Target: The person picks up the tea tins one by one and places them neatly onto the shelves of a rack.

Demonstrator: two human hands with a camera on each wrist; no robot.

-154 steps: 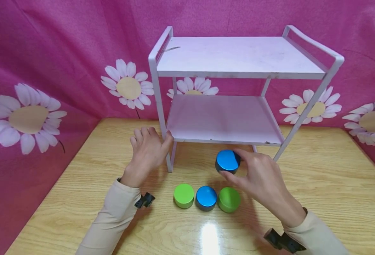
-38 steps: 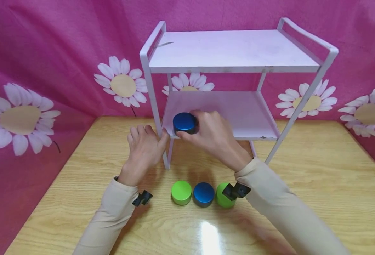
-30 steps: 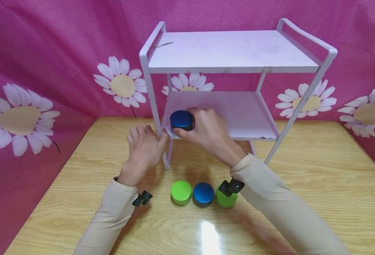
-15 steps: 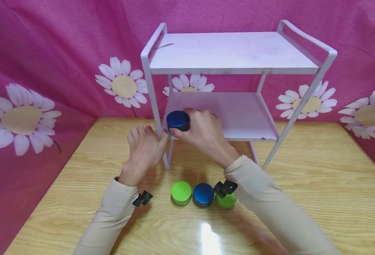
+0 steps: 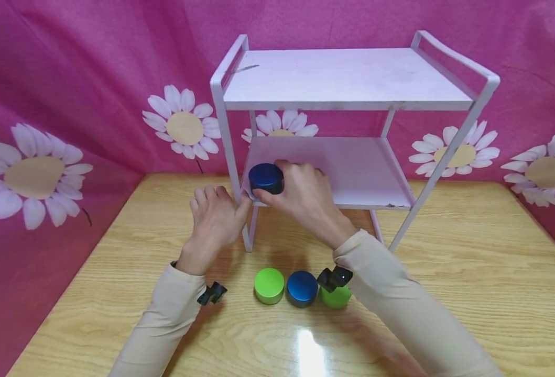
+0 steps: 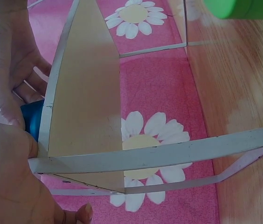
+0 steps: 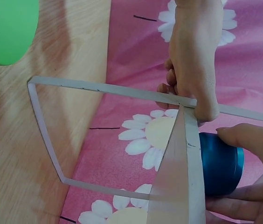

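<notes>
My right hand holds a round blue tin at the front left of the rack's lower shelf. Its thumb and fingers reach around the tin's sides. In the right wrist view the tin's base meets the shelf board. My left hand grips the rack's front left leg, its thumb at the shelf corner and its fingers on the outer side. On the table below stand a light green tin, another blue tin and a green tin, which the right wrist camera partly hides.
The white two-tier rack has raised side handles and slanting legs on the wooden table. A pink cloth printed with daisies hangs behind and at the sides.
From above the table, my right hand has carried the blue tin up and left onto the lower shelf's left corner. It barely shifts in the last half second; my left hand stays put.
</notes>
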